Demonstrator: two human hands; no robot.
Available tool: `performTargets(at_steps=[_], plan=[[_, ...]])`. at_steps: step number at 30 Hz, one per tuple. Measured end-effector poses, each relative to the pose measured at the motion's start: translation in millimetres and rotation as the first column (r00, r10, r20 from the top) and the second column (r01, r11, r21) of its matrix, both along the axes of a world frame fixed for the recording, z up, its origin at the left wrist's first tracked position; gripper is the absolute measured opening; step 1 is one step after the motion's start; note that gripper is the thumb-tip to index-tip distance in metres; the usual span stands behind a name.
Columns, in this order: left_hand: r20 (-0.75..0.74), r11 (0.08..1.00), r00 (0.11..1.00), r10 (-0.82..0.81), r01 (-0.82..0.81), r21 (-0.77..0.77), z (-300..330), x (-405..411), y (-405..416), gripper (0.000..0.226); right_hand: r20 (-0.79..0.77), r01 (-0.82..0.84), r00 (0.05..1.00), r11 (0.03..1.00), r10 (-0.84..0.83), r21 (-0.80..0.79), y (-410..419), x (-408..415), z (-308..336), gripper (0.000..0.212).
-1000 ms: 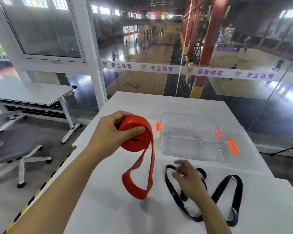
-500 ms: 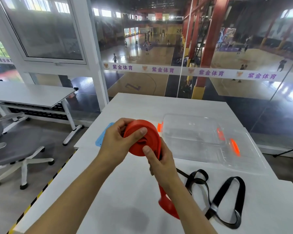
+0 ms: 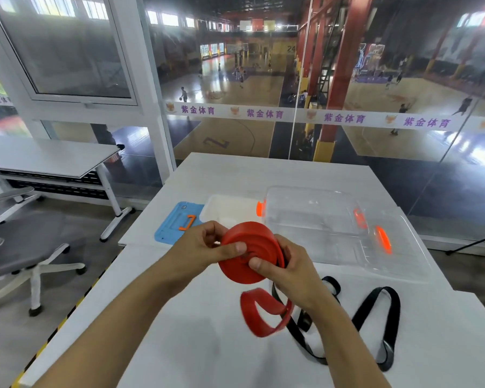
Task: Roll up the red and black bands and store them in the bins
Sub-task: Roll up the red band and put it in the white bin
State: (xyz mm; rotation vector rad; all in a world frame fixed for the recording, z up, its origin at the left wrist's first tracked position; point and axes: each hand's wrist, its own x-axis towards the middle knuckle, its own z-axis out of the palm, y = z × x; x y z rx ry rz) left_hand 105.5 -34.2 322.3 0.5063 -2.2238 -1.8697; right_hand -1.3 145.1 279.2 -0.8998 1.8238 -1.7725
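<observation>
Hands meet at the middle of the head view, both closed on the red band, which is wound into a thick flat coil held up off the white table. The left hand pinches the coil from its left side, thumb pressed across the face; the right hand clasps the right edge, thumb on the face as well. From the bottom of the coil a short loose tail of the same band curls down and to the right, ending in an open loop just above the table, under the right wrist. That tail is what remains to wind in, I judge, and the right hand is the nearer one to feed it. The band looks like smooth matte rubber, wide and flat. The black band, thinner and glossy, lies unrolled in long loops on the table to the near right, its length running near to far. Beyond the hands sits a clear plastic bin with orange latches, and left of it a white bin beside a blue lid.
</observation>
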Motion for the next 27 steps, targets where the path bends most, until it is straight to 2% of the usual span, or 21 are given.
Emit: performTargets(at_steps=[3, 5, 8, 10, 15, 20, 24, 27], plan=[[0.144, 0.978, 0.974, -0.178, 0.191, -0.088, 11, 4, -10, 0.053, -0.076, -0.069, 0.994, 0.985, 0.082, 0.160, 7, -6, 8, 0.039], [0.205, 0.938, 0.949, -0.241, 0.282, -0.203, 18, 2, -11, 0.053, -0.124, -0.101, 0.983, 0.962, 0.136, 0.255, 7, -6, 13, 0.039], [0.233, 0.886, 0.945, -0.231, 0.303, -0.351, 23, -3, -11, 0.040, -0.163, -0.129, 0.968, 0.937, 0.190, 0.325, 6, -2, 19, 0.036], [0.220, 0.890, 0.951, -0.215, 0.284, -0.358, 22, -4, -12, 0.039, -0.168, -0.124, 0.968, 0.937, 0.187, 0.328, 7, -1, 21, 0.035], [0.094, 0.932, 0.984, -0.148, 0.171, -0.319, 10, -2, -5, 0.048, -0.126, -0.098, 0.982, 0.947, 0.142, 0.307, 10, -3, 23, 0.032], [-0.103, 0.984, 0.995, 0.013, -0.031, -0.177, 1, -8, 1, 0.049, -0.039, -0.085, 0.995, 0.976, 0.095, 0.201, 9, -2, 15, 0.035], [-0.239, 0.974, 0.950, 0.200, -0.219, -0.053, -2, -17, 12, 0.037, 0.050, 0.093, 0.994, 0.991, -0.098, 0.099, -9, 11, 2, 0.031], [-0.268, 0.944, 0.906, 0.326, -0.326, 0.046, -11, -21, 19, 0.032, 0.174, 0.234, 0.956, 0.972, -0.234, 0.021, -27, 24, -10, 0.039]])
